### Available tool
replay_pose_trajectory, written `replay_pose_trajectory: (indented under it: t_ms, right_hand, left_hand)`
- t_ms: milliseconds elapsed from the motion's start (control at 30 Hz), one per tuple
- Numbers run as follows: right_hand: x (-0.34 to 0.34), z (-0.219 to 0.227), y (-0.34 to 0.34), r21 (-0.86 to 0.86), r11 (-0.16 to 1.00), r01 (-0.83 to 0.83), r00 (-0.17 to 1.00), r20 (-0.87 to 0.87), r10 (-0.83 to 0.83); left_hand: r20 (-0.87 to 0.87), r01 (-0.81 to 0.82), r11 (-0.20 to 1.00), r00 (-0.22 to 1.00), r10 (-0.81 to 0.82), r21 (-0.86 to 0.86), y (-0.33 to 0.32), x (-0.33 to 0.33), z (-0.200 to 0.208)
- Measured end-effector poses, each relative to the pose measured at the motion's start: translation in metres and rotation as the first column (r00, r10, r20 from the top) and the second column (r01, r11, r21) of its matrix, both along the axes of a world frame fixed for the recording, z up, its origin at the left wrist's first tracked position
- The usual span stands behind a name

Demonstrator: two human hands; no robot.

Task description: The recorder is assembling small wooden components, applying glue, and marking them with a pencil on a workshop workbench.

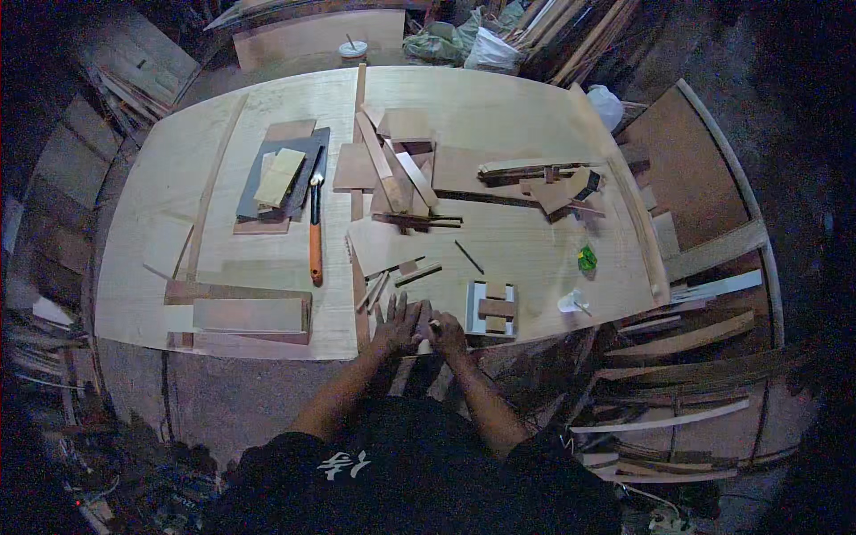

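My left hand (398, 328) spreads its fingers; my right hand (448, 333) curls, round what I can't tell. One wooden piece (424, 332) lies between them at the table's (535, 254) edge, one orange-handled tool (315, 250) leftward.

1. Right hand (449, 337): its curled fingers mostly cover a slim pale item (434, 325), too small to identify
2. Left hand (399, 325): it hides part of the plywood worktop (526, 245) near its front edge
3. Black shirt (428, 468): cut off by the lower edge
4. Timber strips (584, 40): cut off by the upper edge
5. Green object (586, 259): too small to identify
6. Floor clutter (169, 486), lower left: lost in darkness
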State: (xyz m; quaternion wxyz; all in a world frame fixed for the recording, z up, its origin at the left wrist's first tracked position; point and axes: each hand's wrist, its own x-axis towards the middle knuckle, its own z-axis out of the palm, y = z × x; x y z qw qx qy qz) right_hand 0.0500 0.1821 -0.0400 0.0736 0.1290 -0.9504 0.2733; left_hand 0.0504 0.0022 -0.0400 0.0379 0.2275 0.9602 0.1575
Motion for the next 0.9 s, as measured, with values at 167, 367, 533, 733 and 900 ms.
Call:
replay_pose_trajectory:
  t_ms: [167,367,533,733,900]
  right_hand:
    - [0.004,0.001,-0.001,-0.066,0.982,-0.179,0.975,0.121,0.186]
    - [0.018,0.008,-0.010,-0.092,0.996,-0.003,0.997,0.078,0.010]
    - [0.000,0.001,-0.009,-0.145,0.985,-0.088,0.990,-0.122,0.071]
    - [0.026,-0.023,-0.024,-0.171,0.983,0.071,0.997,-0.027,-0.076]
    - [0.014,0.003,-0.021,-0.169,0.942,0.290,0.948,0.187,-0.259]
  left_hand:
    - [0.028,-0.019,0.993,0.999,0.022,-0.119,0.001,-0.001,-0.010]
    - [0.203,0.053,0.990,0.979,-0.026,-0.127,-0.005,-0.011,-0.012]
    - [0.275,0.073,0.988,0.961,-0.033,-0.135,-0.005,-0.014,-0.009]
    - [0.266,0.076,0.993,0.963,-0.050,-0.089,-0.009,-0.016,-0.028]
    - [-0.057,0.005,0.946,0.998,-0.025,-0.323,-0.016,-0.007,-0.065]
